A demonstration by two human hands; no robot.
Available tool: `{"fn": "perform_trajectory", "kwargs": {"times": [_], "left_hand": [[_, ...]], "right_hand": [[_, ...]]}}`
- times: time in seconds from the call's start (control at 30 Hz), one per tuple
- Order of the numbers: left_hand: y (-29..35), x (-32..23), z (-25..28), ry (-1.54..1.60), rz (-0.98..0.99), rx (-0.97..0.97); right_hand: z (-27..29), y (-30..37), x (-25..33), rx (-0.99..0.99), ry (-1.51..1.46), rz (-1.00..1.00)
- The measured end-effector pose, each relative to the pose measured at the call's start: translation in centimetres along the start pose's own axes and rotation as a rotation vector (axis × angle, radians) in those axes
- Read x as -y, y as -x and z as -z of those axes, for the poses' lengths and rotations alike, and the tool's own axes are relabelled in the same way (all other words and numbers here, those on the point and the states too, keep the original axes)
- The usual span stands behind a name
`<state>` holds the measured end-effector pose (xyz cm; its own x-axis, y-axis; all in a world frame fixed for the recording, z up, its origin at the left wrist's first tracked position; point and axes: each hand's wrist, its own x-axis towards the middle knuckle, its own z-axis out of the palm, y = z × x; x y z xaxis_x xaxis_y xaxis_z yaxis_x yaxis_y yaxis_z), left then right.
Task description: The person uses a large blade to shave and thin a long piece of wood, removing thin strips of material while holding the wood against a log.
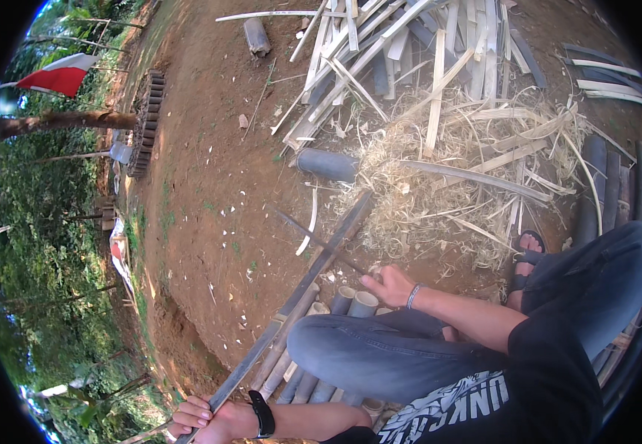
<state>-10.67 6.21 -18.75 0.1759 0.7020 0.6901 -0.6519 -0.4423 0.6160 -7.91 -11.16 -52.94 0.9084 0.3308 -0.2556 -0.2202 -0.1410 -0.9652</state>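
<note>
A long, dark-skinned bamboo strip [254, 354] slants from the lower left up toward the middle of the head view. My left hand [208, 423], a black band on its wrist, is closed around the strip's near end. In my right hand [392, 286] is the handle of a long-bladed knife [299, 226]. Its thin dark blade points up and left and crosses the strip near its far end; whether the edge bites into it I cannot tell. My fingers hide most of the handle. The strip's far tip reaches the edge of a heap of pale shavings [410, 200].
Split bamboo strips [380, 48] lie piled beyond the shavings, with a dark bamboo section [327, 164] beside them. Cut bamboo poles [364, 302] lie under my bent leg [380, 351]. More strips [610, 78] rest at the far right. Bare brown soil [202, 185] stretches to the left.
</note>
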Motion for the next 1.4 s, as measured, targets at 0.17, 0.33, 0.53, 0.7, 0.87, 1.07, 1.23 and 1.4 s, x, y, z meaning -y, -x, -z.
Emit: {"fn": "perform_trajectory", "kwargs": {"times": [0.17, 0.33, 0.53, 0.7, 0.87, 1.07, 1.23, 1.4], "left_hand": [[-0.5, 1.0, -0.8, 0.068, 0.026, -0.131], [-2.0, 2.4, -0.1, -0.006, 0.023, -0.096], [-3.9, 3.7, 1.7, -0.043, 0.053, -0.039], [-5.4, 4.8, 2.5, -0.108, 0.099, -0.027], [-6.3, 5.8, 4.0, -0.128, 0.133, -0.041], [-5.7, 5.1, 3.4, -0.081, 0.101, 0.038], [-6.2, 5.0, 4.0, -0.084, 0.136, 0.027], [-6.5, 5.1, 4.8, -0.123, 0.095, -0.046]], "right_hand": [[1.8, -3.2, 0.0, -0.011, -0.076, -0.322], [0.7, -1.9, -0.9, 0.061, -0.026, -0.104], [0.2, -4.2, -3.1, -0.086, -0.190, -0.398], [-0.2, -3.6, -2.1, 0.064, -0.013, -0.091], [0.0, -3.8, -1.2, 0.096, -0.028, -0.180], [-1.8, -1.9, 5.7, 0.193, -0.142, -0.022], [-0.3, -2.1, 2.6, 0.198, 0.030, 0.083], [0.0, -1.5, 3.5, 0.236, 0.027, 0.040]]}}
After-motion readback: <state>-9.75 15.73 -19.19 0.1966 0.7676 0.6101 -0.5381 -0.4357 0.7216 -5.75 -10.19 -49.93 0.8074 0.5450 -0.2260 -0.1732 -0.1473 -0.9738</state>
